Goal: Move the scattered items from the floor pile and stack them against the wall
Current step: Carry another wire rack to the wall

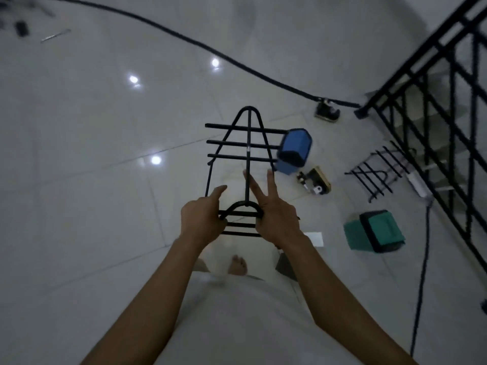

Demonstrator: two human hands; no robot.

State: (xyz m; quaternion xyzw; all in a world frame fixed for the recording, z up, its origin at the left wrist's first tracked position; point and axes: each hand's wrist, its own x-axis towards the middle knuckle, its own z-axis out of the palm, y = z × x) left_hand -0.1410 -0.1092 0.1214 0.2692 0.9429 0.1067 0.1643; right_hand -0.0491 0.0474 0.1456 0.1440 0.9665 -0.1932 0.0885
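Left hand and right hand both grip the near curved end of a black metal rack, held above the tiled floor; the right hand's two fingers are extended. Beyond lie a green bin, a blue bin, a second rack and the stair railing.
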